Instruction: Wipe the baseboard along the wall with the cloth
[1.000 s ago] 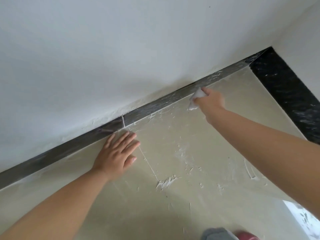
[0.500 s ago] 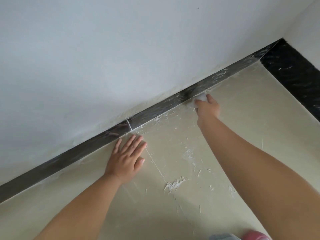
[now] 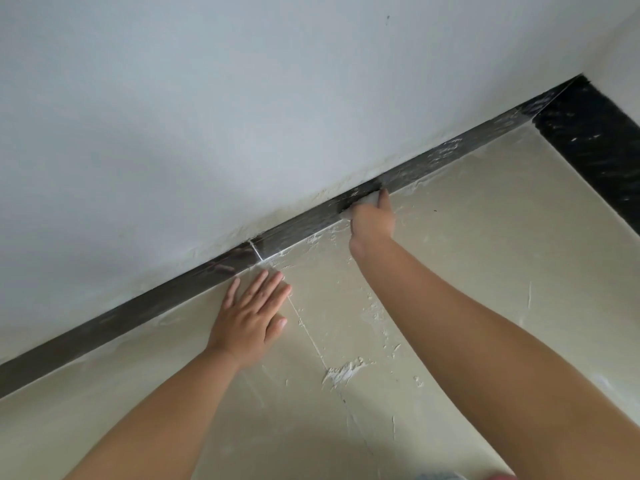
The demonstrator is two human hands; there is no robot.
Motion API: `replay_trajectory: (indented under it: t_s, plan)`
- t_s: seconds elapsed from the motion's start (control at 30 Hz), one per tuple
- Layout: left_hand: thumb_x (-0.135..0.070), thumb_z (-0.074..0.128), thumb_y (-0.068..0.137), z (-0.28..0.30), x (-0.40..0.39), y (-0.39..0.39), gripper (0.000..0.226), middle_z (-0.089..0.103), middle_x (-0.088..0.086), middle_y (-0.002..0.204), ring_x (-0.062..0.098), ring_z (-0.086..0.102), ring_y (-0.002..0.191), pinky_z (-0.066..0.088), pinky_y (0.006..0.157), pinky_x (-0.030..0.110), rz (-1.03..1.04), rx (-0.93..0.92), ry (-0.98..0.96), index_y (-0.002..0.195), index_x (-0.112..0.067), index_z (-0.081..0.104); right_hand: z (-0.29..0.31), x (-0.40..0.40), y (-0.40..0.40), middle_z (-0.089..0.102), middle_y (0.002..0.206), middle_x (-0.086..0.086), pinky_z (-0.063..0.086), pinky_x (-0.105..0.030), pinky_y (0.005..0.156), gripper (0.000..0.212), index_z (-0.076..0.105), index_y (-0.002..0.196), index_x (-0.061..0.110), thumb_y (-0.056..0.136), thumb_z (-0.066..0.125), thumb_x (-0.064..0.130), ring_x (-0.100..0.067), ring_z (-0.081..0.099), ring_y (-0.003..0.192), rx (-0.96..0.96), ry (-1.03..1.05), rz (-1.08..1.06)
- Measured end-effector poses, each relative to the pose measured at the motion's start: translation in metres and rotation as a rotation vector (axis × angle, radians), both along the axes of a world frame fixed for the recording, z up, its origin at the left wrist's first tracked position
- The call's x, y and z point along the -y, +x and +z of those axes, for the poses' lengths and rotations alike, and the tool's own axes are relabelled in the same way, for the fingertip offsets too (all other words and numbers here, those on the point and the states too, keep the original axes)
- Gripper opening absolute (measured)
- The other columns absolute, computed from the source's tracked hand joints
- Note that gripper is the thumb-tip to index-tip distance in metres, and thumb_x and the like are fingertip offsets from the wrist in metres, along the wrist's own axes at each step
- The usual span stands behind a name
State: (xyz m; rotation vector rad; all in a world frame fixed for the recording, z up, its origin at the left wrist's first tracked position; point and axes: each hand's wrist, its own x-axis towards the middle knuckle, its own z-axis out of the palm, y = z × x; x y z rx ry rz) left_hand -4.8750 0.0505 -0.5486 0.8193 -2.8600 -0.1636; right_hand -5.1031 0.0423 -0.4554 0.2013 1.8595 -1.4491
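A dark glossy baseboard (image 3: pixel 145 306) runs diagonally from the lower left to the upper right corner, under a white wall (image 3: pixel 242 116). My right hand (image 3: pixel 372 220) grips a small white cloth (image 3: pixel 367 199) and presses it against the baseboard's face, right of a white joint line. Only a bit of the cloth shows past my fingers. My left hand (image 3: pixel 251 317) lies flat on the beige floor tile (image 3: pixel 485 220), fingers straight, fingertips close to the baseboard's foot.
White plaster smears (image 3: pixel 343 372) and streaks mark the floor tile and the baseboard's right stretch. A black speckled floor border (image 3: pixel 595 150) runs along the right-hand wall to the corner. A tile grout line (image 3: pixel 311 341) crosses the floor between my arms.
My right hand has slid the cloth leftward along the baseboard and up onto its face. The left hand stays planted on the floor; the view has shifted slightly.
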Motion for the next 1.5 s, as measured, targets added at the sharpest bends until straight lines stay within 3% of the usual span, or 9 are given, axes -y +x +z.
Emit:
replay_trajectory:
  t_s: [0.17, 0.33, 0.5, 0.63, 0.83, 1.03, 1.2, 1.37, 1.5]
  plan:
    - [-0.046, 0.005, 0.097, -0.003, -0.001, 0.001, 0.052, -0.011, -0.016, 0.153, 0.003, -0.007, 0.141, 0.005, 0.112, 0.038, -0.010, -0.011, 0.003, 0.131, -0.023, 0.036, 0.007, 0.000, -0.020, 0.049, 0.094, 0.004, 0.040, -0.016, 0.061, 0.083, 0.028, 0.144, 0.023, 0.073, 0.049, -0.016, -0.010, 0.043, 0.064, -0.092, -0.035, -0.008]
    - [-0.046, 0.005, 0.097, -0.003, -0.001, 0.001, 0.052, -0.013, -0.016, 0.153, 0.003, -0.007, 0.141, 0.003, 0.113, 0.037, -0.003, 0.003, 0.010, 0.131, -0.022, 0.036, 0.031, 0.002, -0.061, 0.046, 0.133, 0.005, 0.032, 0.000, 0.039, 0.069, 0.025, 0.145, 0.023, 0.086, 0.039, -0.009, -0.009, 0.047, 0.079, -0.267, 0.017, -0.111]
    - [-0.045, 0.006, 0.097, -0.001, -0.002, 0.000, 0.051, -0.010, -0.016, 0.153, 0.005, -0.005, 0.142, 0.007, 0.111, 0.039, -0.013, 0.005, 0.025, 0.131, -0.022, 0.037, 0.019, -0.003, -0.041, 0.044, 0.138, 0.000, 0.033, -0.007, 0.076, 0.064, 0.022, 0.147, 0.021, 0.090, 0.034, -0.006, -0.011, 0.048, 0.108, -0.252, 0.117, 0.027]
    - [-0.045, 0.007, 0.097, -0.001, -0.001, 0.001, 0.051, -0.010, -0.015, 0.154, 0.006, -0.004, 0.142, 0.007, 0.111, 0.039, -0.017, 0.023, 0.029, 0.131, -0.022, 0.037, 0.008, -0.007, -0.004, 0.050, 0.133, -0.006, 0.037, -0.023, 0.074, 0.065, 0.020, 0.147, 0.024, 0.090, 0.042, 0.000, -0.020, 0.053, 0.086, -0.198, 0.172, 0.179]
    - [-0.045, 0.006, 0.097, 0.000, 0.000, 0.000, 0.051, -0.010, -0.014, 0.154, 0.006, -0.005, 0.142, 0.005, 0.112, 0.039, -0.014, 0.032, 0.019, 0.130, -0.023, 0.038, 0.023, -0.014, -0.034, 0.046, 0.078, 0.014, 0.043, -0.022, 0.073, 0.060, 0.033, 0.142, 0.017, 0.087, 0.049, -0.001, -0.003, 0.043, 0.062, -0.277, -0.016, 0.079]
    - [-0.044, 0.006, 0.097, 0.002, -0.001, 0.000, 0.051, -0.009, -0.014, 0.154, 0.006, -0.005, 0.142, 0.003, 0.113, 0.038, -0.008, 0.054, 0.028, 0.130, -0.023, 0.038, 0.023, -0.006, -0.095, 0.053, 0.099, 0.007, 0.040, -0.010, 0.067, 0.058, 0.042, 0.133, 0.025, 0.083, 0.049, -0.003, -0.014, 0.044, 0.082, -0.378, 0.049, -0.049]
    - [-0.045, 0.007, 0.096, 0.004, -0.001, 0.000, 0.051, -0.007, -0.015, 0.154, 0.005, -0.003, 0.142, 0.004, 0.113, 0.038, -0.009, 0.051, 0.053, 0.130, -0.022, 0.038, 0.007, -0.005, -0.069, 0.045, 0.139, -0.002, 0.033, -0.018, 0.082, 0.063, 0.026, 0.145, 0.021, 0.088, 0.044, 0.000, -0.019, 0.051, 0.109, -0.280, 0.134, 0.045]
    - [-0.045, 0.007, 0.096, 0.005, 0.000, -0.001, 0.052, -0.006, -0.016, 0.154, 0.005, -0.002, 0.142, 0.004, 0.113, 0.037, -0.010, 0.054, 0.074, 0.130, -0.022, 0.038, 0.003, -0.016, -0.038, 0.045, 0.102, 0.001, 0.035, -0.023, 0.071, 0.061, 0.028, 0.145, 0.021, 0.089, 0.046, 0.007, -0.012, 0.043, 0.081, -0.336, 0.029, 0.145]
    - [-0.046, 0.007, 0.096, 0.006, 0.000, -0.002, 0.052, -0.006, -0.016, 0.154, 0.005, -0.002, 0.142, 0.004, 0.113, 0.037, -0.011, 0.061, 0.081, 0.130, -0.022, 0.039, 0.015, -0.012, -0.069, 0.038, 0.106, 0.005, 0.035, -0.014, 0.067, 0.061, 0.029, 0.144, 0.018, 0.088, 0.048, 0.005, -0.011, 0.040, 0.086, -0.419, 0.009, 0.049]
